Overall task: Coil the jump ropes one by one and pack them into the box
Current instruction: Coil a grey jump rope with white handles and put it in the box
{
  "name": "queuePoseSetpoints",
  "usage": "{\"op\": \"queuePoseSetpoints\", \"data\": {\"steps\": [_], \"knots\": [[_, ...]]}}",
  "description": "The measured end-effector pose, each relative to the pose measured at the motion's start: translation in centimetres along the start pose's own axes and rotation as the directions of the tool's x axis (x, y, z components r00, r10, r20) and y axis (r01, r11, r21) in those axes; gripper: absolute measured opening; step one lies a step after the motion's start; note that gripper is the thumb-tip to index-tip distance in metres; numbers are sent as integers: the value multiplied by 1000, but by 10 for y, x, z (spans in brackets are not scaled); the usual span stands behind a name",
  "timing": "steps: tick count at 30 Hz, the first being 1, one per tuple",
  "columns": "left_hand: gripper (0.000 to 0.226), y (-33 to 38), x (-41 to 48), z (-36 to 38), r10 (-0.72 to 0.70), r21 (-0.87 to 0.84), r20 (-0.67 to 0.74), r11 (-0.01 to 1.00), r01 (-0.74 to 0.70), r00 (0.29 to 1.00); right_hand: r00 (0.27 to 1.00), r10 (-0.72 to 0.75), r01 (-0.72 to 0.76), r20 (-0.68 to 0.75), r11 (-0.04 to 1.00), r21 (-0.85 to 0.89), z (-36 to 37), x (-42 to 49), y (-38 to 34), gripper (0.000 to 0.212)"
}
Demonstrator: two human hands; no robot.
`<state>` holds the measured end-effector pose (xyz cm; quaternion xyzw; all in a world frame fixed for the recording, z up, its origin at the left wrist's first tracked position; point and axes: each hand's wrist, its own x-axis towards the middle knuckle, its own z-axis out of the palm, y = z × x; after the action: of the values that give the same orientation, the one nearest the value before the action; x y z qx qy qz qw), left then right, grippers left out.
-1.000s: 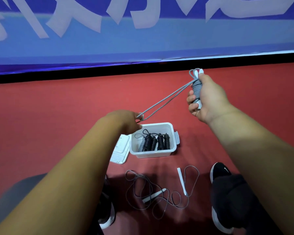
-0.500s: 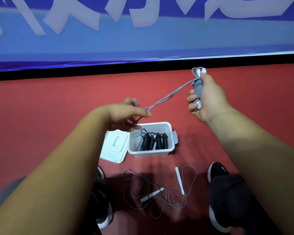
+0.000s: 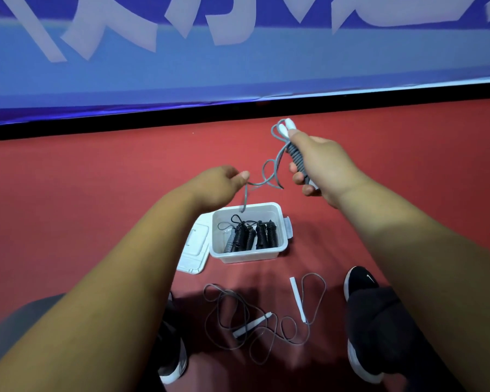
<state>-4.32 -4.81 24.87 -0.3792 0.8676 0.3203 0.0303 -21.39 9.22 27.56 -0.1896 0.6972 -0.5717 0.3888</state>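
Ribbed, half-coiled grey jump rope [image 3: 297, 159]

Red floor [image 3: 68, 176], black strip [image 3: 238, 107] along a blue banner [image 3: 238, 66] with white lettering.

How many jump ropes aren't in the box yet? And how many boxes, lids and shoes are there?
Unpacked ropes: 2, held rope and floor rope
Box: 1
Lid: 1
Shoes: 2, left shoe and right shoe
Total: 6
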Motion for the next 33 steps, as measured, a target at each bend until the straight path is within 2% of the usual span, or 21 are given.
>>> {"op": "queuePoseSetpoints", "data": {"steps": [2, 4, 6, 7, 11, 15, 17, 21, 24, 26, 29, 33], "knots": [[52, 10, -2, 4, 95, -283, 25, 955, -85, 995, 996, -88, 89, 14, 982, -168, 5, -4, 0, 44], [49, 13, 0, 10, 238, -520, 89, 839, -159, 967, 988, -150, 154, 34, 952, -265, 10, -6, 1, 46], [37, 13, 2, 14, 372, -575, 118, 782, -242, 921, 984, -173, 177, 39, 932, -316, 13, -7, 1, 45], [34, 15, 1, 13, 390, -565, 132, 785, -254, 911, 983, -179, 182, 38, 924, -336, 14, -8, 0, 45], [32, 10, 1, 13, 327, -568, 174, 804, -176, 929, 977, -208, 211, 52, 890, -404, 12, -10, -1, 54], [42, 14, -2, 13, 247, -784, 140, 620, -45, 959, 979, -200, 200, 43, 894, -401, 7, -10, -4, 54], [39, 17, -1, 11, 218, -842, 139, 540, 0, 966, 979, -200, 197, 34, 898, -393, 4, -10, -5, 53], [22, 19, -3, 8, 190, -868, 183, 492, 68, 965, 989, -145, 149, 40, 911, -384, 2, -9, -6, 56], [18, 19, -4, 6, 134, -845, 173, 530, 77, 976, 993, 16, 12, 115, 971, -240, 3, -11, -7, 57], [17, 19, -5, 1, 85, -777, 135, 627, 52, 987, 965, 140, -112, 224, 985, -133, 2, -13, -7, 51], [17, 16, -5, -12, 78, -619, 48, 785, -31, 996, 886, 243, -224, 394, 970, -93, -2, -14, -7, 44], [13, 15, -7, -19, 99, -514, 61, 856, -54, 993, 773, 317, -308, 550, 945, -111, -3, -22, -10, 41]]}}
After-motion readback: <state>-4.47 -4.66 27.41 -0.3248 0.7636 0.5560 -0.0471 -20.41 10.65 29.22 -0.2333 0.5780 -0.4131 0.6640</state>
